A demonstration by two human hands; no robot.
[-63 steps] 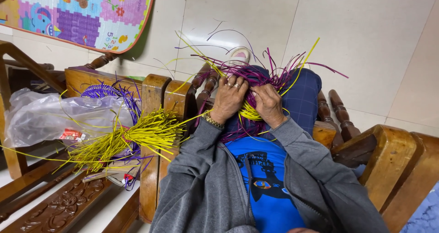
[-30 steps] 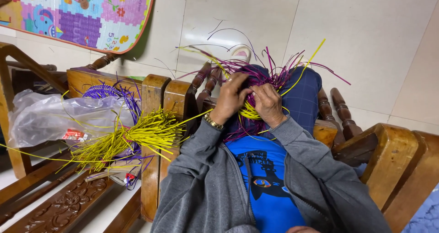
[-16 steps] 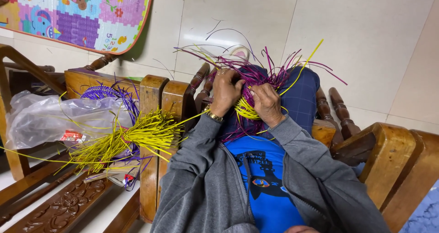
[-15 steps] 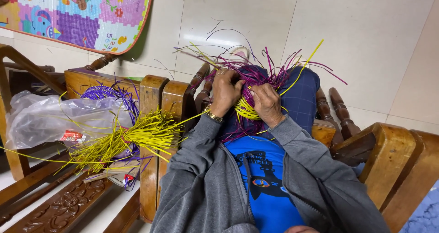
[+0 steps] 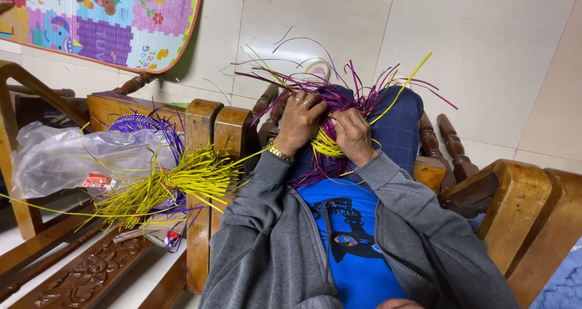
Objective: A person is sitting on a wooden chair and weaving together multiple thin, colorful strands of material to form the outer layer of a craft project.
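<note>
Woven strip work (image 5: 330, 140), a tangle of purple and yellow plastic strips, sits on the person's lap over the blue-checked trousers, at the front edge of the carved wooden chair (image 5: 515, 194). Loose purple ends fan out from it toward the tiled floor (image 5: 485, 54). A colourful play mat (image 5: 109, 18) lies at the far left corner of the floor. On the neighbouring wooden seat to the left lie a clear plastic bag (image 5: 66, 160), a bundle of yellow strips (image 5: 182, 179) and a coil of purple strips (image 5: 136, 124).

Judging from the hands, the weaving step is in progress: one yellow strip is being threaded through the purple uprights. The left hand (image 5: 300, 121) presses down on the purple strands, fingers curled over them and closed on the work. The right hand (image 5: 351, 136) pinches the yellow weave, fingers together on it. Drawing the yellow strip snug would call for a firm hold on the uprights so they do not splay.
</note>
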